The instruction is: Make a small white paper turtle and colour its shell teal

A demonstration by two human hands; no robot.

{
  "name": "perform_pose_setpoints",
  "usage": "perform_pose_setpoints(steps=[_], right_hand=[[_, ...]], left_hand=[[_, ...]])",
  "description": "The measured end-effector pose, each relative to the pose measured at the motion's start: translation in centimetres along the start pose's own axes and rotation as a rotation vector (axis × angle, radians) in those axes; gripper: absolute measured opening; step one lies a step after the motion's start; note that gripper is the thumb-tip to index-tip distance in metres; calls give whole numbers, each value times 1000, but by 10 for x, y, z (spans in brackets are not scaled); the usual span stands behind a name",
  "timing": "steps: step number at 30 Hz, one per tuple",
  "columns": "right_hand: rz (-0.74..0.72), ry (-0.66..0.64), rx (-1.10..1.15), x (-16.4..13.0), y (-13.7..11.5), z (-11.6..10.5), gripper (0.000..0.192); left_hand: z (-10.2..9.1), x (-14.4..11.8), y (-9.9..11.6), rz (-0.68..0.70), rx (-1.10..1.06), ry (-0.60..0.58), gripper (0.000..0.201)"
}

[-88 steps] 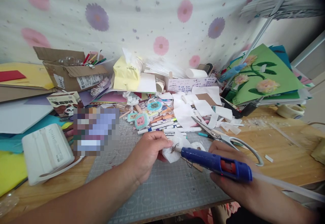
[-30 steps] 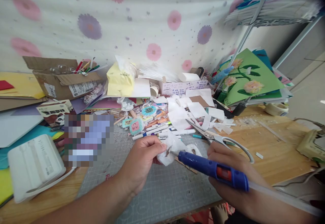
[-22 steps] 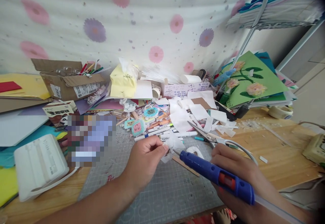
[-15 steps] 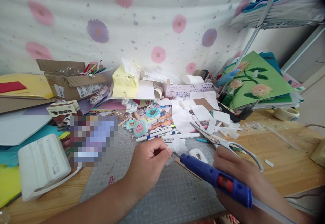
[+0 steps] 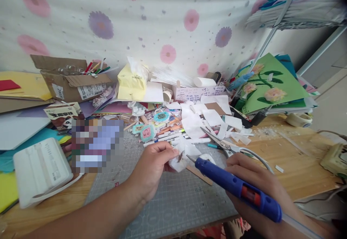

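Note:
Between thumb and fingers, my left hand (image 5: 155,166) pinches a small white paper-like piece (image 5: 179,164) with a slot or dark mark in its middle. My right hand (image 5: 255,181) is wrapped round a blue hot glue gun (image 5: 233,183), with a clear glue stick (image 5: 300,228) coming out of its back end. The gun's metal nozzle points left at the white piece, close to its edge; I cannot tell whether they touch. Just behind the nozzle lies another white piece (image 5: 207,158), partly hidden by the gun. A thin brown strip (image 5: 200,175) rests on the grey cutting mat (image 5: 168,206).
Scissors (image 5: 230,147) lie behind my right hand, beside white paper scraps (image 5: 192,123) and several markers. At the left are a white power bank-like box (image 5: 40,174) with a cable and a blurred-out phone-like object (image 5: 97,145). A cardboard box (image 5: 73,80) and yellow tissue pack (image 5: 132,82) stand behind.
The white piece in my left hand has turned to show its broad face. The nozzle has drawn slightly away from my left fingertips. The whole view has shifted a little.

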State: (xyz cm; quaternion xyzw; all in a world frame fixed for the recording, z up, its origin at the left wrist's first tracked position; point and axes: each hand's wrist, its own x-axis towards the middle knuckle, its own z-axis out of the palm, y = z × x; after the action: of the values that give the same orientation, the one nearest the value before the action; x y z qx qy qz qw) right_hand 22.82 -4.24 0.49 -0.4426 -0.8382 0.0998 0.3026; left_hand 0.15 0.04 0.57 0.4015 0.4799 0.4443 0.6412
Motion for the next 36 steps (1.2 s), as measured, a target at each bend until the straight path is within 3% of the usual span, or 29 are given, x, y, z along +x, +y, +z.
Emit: perform_pose_setpoints(steps=[9,16,25,36], right_hand=[[-29,-153,-65,1,-7,3,2],[56,-112,31,2,-8,3,13],[46,-38,59,5,-5,3,10],[77,-45,101,7,-9,1,7]], left_hand=[[1,0,0,-58,-102,34,19],[0,0,1,-42,-106,56,21],[2,1,0,8,-44,46,20],[0,0,-2,81,63,12,20]])
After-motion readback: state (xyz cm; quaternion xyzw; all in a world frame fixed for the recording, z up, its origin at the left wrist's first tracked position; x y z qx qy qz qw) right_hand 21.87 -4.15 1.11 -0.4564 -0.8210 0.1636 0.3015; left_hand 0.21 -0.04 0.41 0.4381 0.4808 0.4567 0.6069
